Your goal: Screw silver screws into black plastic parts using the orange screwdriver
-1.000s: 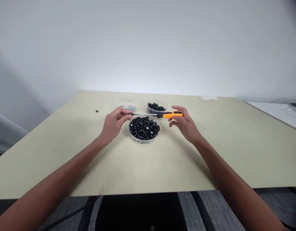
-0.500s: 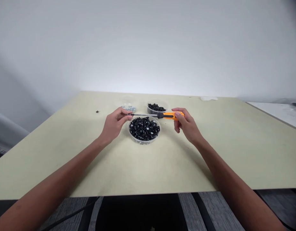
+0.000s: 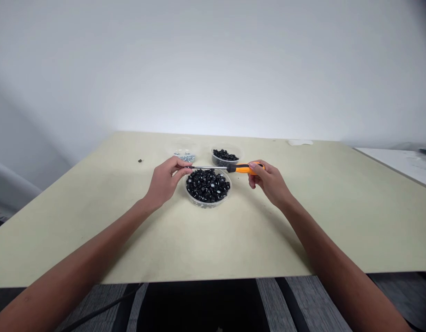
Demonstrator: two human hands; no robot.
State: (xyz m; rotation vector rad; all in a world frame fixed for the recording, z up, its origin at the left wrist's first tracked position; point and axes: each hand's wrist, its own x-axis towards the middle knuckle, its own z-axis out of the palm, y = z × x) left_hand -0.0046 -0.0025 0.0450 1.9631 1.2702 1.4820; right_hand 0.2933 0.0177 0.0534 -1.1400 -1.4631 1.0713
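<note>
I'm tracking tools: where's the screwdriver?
The screwdriver is central in the head view, held between left hand and right hand, seen across the back of the front bowl.

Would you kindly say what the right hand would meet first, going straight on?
Beyond its screwdriver, the right hand likely meets the rear bowl of black parts, though depth is unclear.

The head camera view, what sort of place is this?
Probably a work table for small hand work, maybe in a workshop or office: a screwdriver held over a plain table, with a clear tub of small black parts.
</note>
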